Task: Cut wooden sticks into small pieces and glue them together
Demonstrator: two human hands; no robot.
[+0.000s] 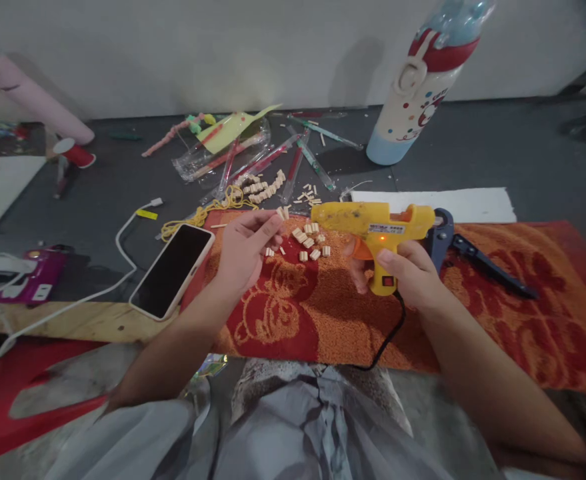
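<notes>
My right hand (413,270) is wrapped round the handle of a yellow glue gun (357,217), whose orange trigger lies by my fingers. A small orange light glows on its side, and the nozzle points left. My left hand (250,243) pinches small pale wooden stick pieces (283,213) between thumb and fingertips, a little left of the nozzle. Between my hands, several small bundles of wooden pieces (303,237) lie on the orange and red towel (357,327). Behind them is a curved row of joined wooden pieces (267,189) on the dark table.
A phone (173,270) lies left of my left arm, beside yellow cord (197,217) and a white cable (123,230). Blue-handled cutters (493,263) rest on the towel at right. A bottle (417,100) stands behind, near plastic-wrapped sticks (317,163) and a white board (473,203).
</notes>
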